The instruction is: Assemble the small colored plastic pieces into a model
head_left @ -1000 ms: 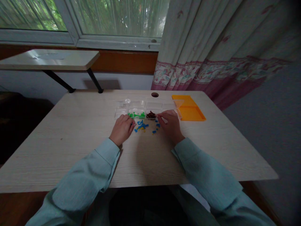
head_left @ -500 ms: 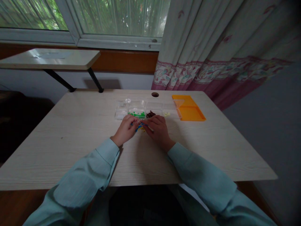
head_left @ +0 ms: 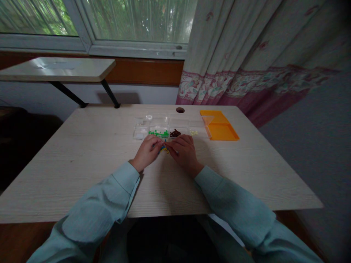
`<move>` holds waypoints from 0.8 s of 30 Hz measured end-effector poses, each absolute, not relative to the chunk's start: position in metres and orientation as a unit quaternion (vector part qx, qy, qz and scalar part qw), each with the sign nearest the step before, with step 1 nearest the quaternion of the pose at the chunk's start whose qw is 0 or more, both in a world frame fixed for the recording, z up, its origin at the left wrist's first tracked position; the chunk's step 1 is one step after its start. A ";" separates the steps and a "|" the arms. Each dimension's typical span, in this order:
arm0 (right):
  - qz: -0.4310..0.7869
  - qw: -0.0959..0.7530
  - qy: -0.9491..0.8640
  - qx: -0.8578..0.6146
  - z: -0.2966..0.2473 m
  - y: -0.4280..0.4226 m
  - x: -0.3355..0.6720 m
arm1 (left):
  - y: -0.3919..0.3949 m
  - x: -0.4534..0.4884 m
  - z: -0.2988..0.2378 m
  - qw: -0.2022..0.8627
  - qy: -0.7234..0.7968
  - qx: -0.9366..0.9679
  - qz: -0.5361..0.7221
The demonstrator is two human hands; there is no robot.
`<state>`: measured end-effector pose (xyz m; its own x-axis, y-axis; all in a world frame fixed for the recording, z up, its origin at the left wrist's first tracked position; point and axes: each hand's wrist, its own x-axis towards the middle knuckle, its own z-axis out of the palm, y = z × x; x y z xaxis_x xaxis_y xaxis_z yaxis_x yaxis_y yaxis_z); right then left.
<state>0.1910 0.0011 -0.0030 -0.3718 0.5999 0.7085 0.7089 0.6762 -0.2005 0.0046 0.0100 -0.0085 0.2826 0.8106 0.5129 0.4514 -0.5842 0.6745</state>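
Nearest, two pale green sleeves (head_left: 101,197) reach over the pale wooden desk (head_left: 109,146), and the left hand (head_left: 146,151) and right hand (head_left: 183,151) meet at the fingertips above a small scatter of blue and yellow pieces (head_left: 164,149), which lies on the desk between and partly under them. Each grip is drawn in, thumb toward forefinger; whether either has a piece pinched there I cannot tell, the parts being too small and half hidden. For such fine fingertip work, I would rest both wrists on the desk, pinch lightly, and tilt the knuckles aside so the contact point stays in sight; pressing hard would likely make a tiny part slip or spring away. Just beyond the hands is a clear plastic case (head_left: 141,133) with compartments: green pieces (head_left: 158,134) in one, dark brown pieces (head_left: 175,133) in the next to the right, then a few pale yellow pieces (head_left: 193,133). What the leftmost compartment holds, if anything, is unclear. At the case's right end, clear plastic overlaps the edge of an orange tray (head_left: 226,133). Farther back, a round hole (head_left: 180,110) pierces the desk.
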 end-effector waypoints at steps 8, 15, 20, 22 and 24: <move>-0.064 0.437 -0.787 -0.430 -0.002 0.012 0.205 | 0.010 0.001 -0.007 0.205 0.425 0.767 0.436; -0.104 0.388 -0.713 -0.575 -0.005 0.046 0.266 | 0.014 -0.009 -0.009 0.158 0.482 0.755 0.416; -0.099 0.331 -0.701 -0.624 -0.009 0.056 0.287 | 0.018 -0.014 -0.011 0.123 0.499 0.759 0.400; -0.090 0.314 -0.707 -0.627 -0.011 0.056 0.287 | 0.019 -0.016 -0.011 0.118 0.501 0.761 0.396; -0.084 0.305 -0.711 -0.628 -0.012 0.056 0.287 | 0.019 -0.016 -0.011 0.115 0.502 0.763 0.390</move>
